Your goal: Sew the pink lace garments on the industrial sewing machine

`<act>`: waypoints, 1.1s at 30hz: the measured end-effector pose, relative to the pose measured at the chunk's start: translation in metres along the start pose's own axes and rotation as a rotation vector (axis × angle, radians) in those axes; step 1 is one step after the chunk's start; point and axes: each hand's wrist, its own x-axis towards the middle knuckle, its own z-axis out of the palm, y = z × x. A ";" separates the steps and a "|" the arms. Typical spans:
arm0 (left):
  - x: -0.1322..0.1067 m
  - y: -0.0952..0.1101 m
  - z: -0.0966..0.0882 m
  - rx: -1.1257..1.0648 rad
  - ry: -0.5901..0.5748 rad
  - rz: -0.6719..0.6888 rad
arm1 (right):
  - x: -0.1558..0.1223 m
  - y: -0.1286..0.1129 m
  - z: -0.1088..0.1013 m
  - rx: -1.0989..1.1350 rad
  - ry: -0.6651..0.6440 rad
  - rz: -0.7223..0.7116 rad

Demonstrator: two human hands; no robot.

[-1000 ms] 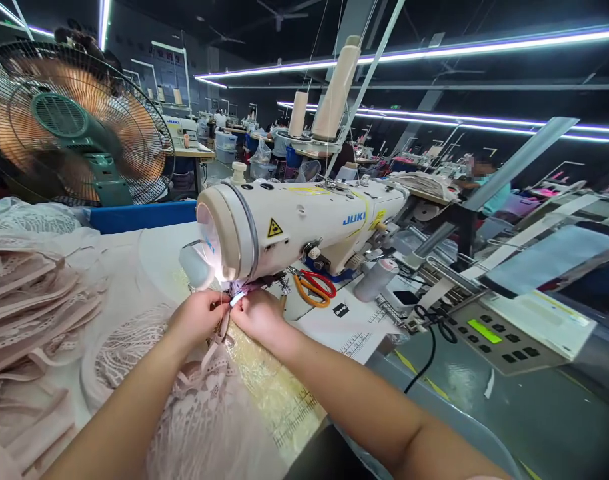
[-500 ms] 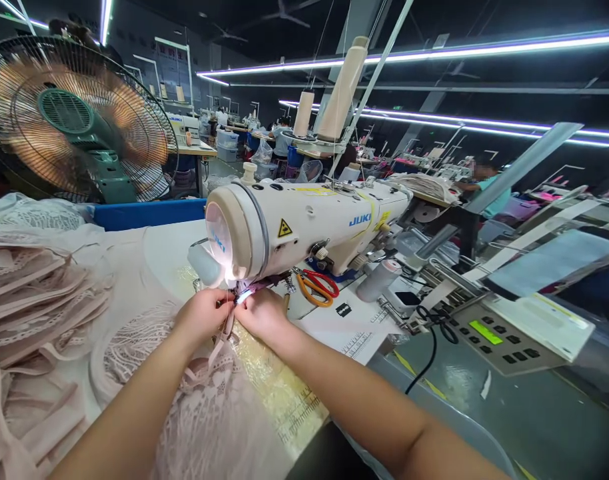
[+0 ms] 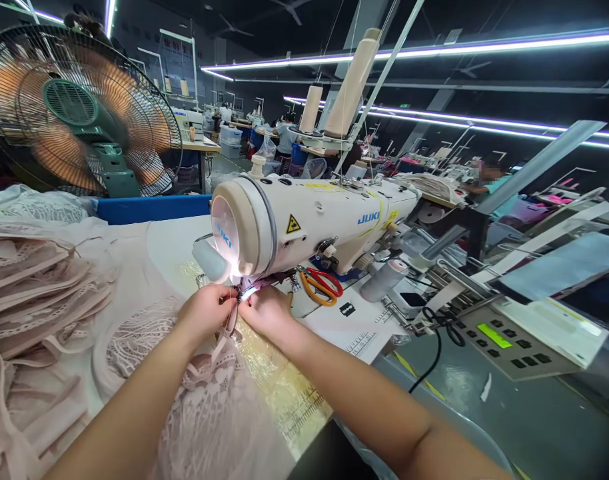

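Under the lit head of a white JUKI sewing machine (image 3: 304, 223), both of my hands meet near the needle. My left hand (image 3: 209, 310) is closed, thumb and fingers pinching the edge of a pale pink lace garment (image 3: 209, 407). A narrow strap of it hangs just below the fingertips. On the other side of the needle, my right hand (image 3: 265, 312) is closed with its fingertips pressed to the same edge; the machine and the hand itself hide part of that grip. The garment's lace body spreads over the table beneath my left forearm.
Orange-and-red scissors (image 3: 322, 285) and a grey thread cone (image 3: 384, 280) lie right of the machine. Stacked pink garments (image 3: 34, 293) fill the left side. Behind stands a large fan (image 3: 79, 113). A control panel (image 3: 504, 340) juts out at right. A co-worker (image 3: 489, 183) sits far back.
The whole view has shifted slightly, so the machine and hands appear a little further right. My hands stay at the needle in nearly the same pose.
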 end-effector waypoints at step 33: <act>0.000 0.000 -0.002 0.045 -0.035 0.040 | 0.001 -0.003 0.006 0.005 0.045 0.045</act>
